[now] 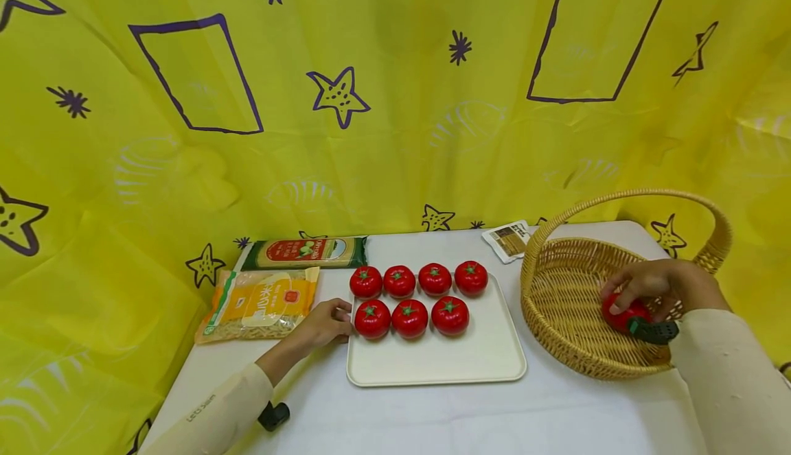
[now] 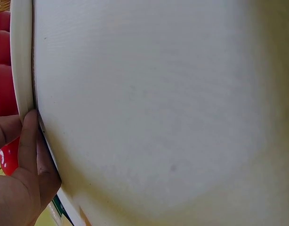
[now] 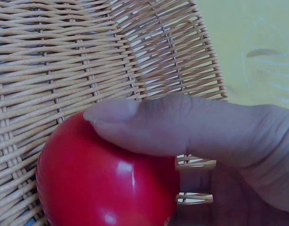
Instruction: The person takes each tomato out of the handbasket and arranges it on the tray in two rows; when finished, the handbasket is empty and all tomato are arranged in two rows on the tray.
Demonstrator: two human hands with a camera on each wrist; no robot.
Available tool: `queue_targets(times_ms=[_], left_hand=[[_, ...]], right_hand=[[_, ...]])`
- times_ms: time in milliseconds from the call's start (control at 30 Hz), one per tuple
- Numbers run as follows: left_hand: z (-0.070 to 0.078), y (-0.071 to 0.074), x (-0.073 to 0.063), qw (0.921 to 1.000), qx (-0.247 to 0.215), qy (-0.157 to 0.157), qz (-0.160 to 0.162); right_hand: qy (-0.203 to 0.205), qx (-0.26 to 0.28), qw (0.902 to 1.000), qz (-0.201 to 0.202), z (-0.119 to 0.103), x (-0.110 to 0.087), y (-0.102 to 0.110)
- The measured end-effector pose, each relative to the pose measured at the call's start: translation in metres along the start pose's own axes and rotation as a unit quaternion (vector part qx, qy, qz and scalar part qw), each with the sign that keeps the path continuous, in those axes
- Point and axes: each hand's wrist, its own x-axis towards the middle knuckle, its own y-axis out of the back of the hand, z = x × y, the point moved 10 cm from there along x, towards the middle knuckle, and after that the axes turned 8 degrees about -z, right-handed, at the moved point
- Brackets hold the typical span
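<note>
Inside the wicker basket (image 1: 568,318) on the right, my right hand (image 1: 661,287) grips a red tomato (image 3: 107,174). Its thumb (image 3: 149,123) lies across the tomato's side in the right wrist view; the other fingers are mostly hidden. My left hand (image 1: 324,324) holds the left rim of a cream tray (image 1: 432,366), with fingers on both sides of the edge (image 2: 23,56) in the left wrist view. Several red tomatoes with green tops (image 1: 410,318) stand in two rows on the tray's far part.
Left of the tray lies an orange-and-clear food bag (image 1: 262,304), with a green packet (image 1: 305,252) behind it. A small white-and-brown packet (image 1: 508,241) lies near the basket. The basket's tall handle (image 1: 630,194) arches over it. A yellow patterned curtain (image 1: 395,167) hangs behind the table.
</note>
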Motion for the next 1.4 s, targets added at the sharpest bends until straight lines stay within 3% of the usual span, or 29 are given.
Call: queue_targets(times_ms=[833,1400], left_hand=[[-0.004,0.002,0.003,0.9999,0.006,0.012,0.005],[-0.002,0.001,0.001,1.0000,0.006,0.006,0.002]], right_hand=[[0.027,0.020,0.9993,-0.015,-0.016,0.007,0.004],[0.091,0.032,0.9953,-0.006,-0.039,0.012,-0.002]])
